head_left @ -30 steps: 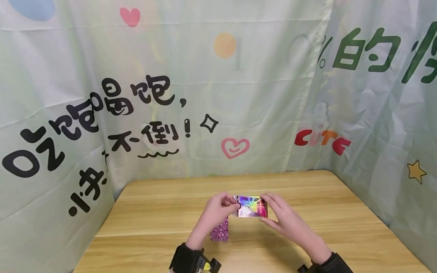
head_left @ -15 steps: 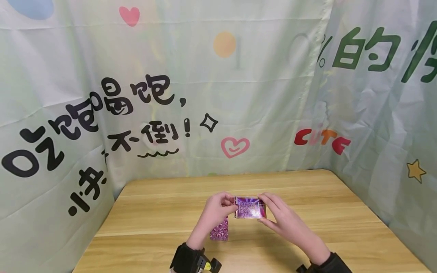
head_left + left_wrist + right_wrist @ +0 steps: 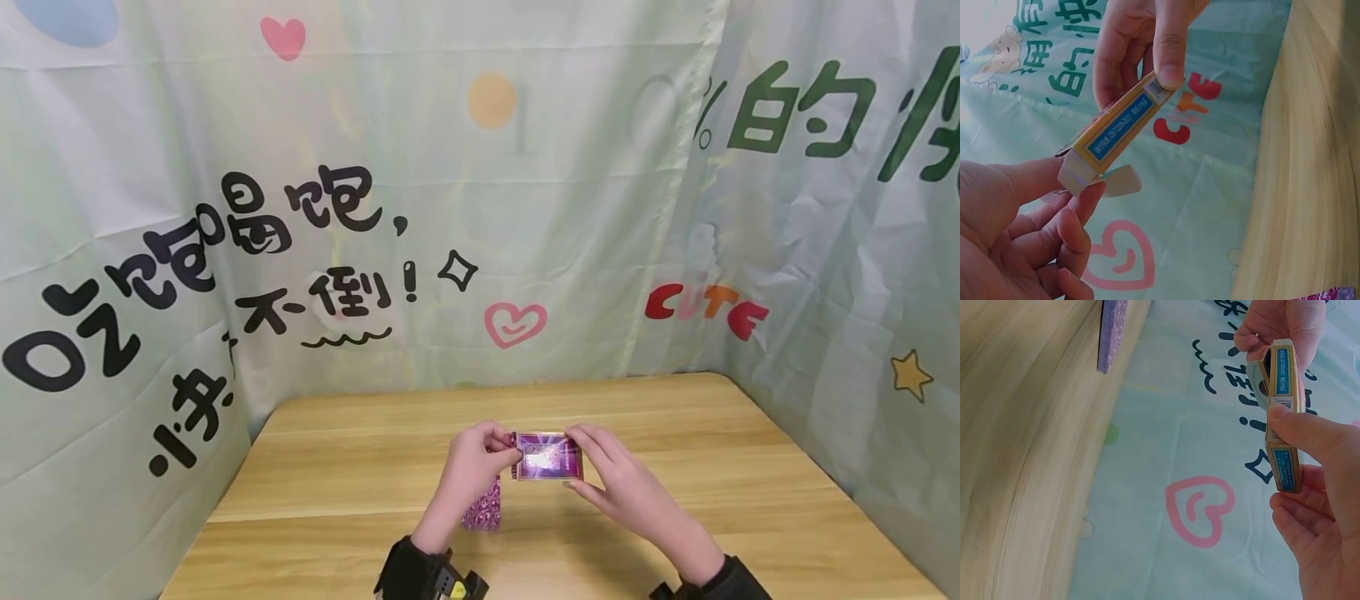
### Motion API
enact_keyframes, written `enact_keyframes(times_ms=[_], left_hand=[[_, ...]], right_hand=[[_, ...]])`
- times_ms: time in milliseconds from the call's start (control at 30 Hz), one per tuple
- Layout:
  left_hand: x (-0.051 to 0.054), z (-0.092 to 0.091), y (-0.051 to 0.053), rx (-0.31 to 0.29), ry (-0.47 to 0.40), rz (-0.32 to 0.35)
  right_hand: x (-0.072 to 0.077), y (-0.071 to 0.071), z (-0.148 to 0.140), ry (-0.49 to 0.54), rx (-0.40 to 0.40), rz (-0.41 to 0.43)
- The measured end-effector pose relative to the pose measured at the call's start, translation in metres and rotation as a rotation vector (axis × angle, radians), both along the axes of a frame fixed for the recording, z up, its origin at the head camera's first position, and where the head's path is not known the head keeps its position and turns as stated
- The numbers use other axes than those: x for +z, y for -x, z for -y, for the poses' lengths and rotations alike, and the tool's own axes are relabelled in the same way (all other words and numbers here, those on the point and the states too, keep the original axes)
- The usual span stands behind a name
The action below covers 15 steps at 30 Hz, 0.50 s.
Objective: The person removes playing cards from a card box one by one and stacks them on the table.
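Note:
A small shiny purple card box (image 3: 549,457) is held level above the table between both hands. My left hand (image 3: 477,467) pinches its left end between thumb and fingers; in the left wrist view a white flap (image 3: 1124,181) stands out at that end of the box (image 3: 1119,128). My right hand (image 3: 626,487) grips the right end, and in the right wrist view its thumb presses the narrow yellow and blue side of the box (image 3: 1284,375). A purple glittery stack (image 3: 483,507) lies below my left hand, partly hidden by it.
The wooden table (image 3: 337,467) reaches back to a pale printed curtain (image 3: 585,250), which hangs behind it and along both sides. A black band (image 3: 411,571) is on the left wrist.
The box has shifted slightly left and tilted, its face turning from rainbow glare to purple. Both hands keep their hold on it.

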<state>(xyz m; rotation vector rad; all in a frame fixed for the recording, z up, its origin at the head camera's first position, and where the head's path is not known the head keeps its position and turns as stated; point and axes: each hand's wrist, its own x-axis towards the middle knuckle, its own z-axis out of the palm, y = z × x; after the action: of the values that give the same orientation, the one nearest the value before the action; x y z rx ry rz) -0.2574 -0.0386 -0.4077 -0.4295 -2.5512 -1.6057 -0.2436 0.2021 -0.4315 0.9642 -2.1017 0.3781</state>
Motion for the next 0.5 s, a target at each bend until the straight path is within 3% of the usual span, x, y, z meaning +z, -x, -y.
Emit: enact_keyframes(times_ms=[267, 500], left_hand=[[0.001, 0.008, 0.003, -0.026, 0.023, 0.032], [0.003, 0.022, 0.011, 0.021, -0.021, 0.069]], right_hand=[[-0.002, 0.002, -0.003, -0.021, -0.028, 0.051], [-0.004, 0.006, -0.01, -0.012, -0.058, 0.037]])
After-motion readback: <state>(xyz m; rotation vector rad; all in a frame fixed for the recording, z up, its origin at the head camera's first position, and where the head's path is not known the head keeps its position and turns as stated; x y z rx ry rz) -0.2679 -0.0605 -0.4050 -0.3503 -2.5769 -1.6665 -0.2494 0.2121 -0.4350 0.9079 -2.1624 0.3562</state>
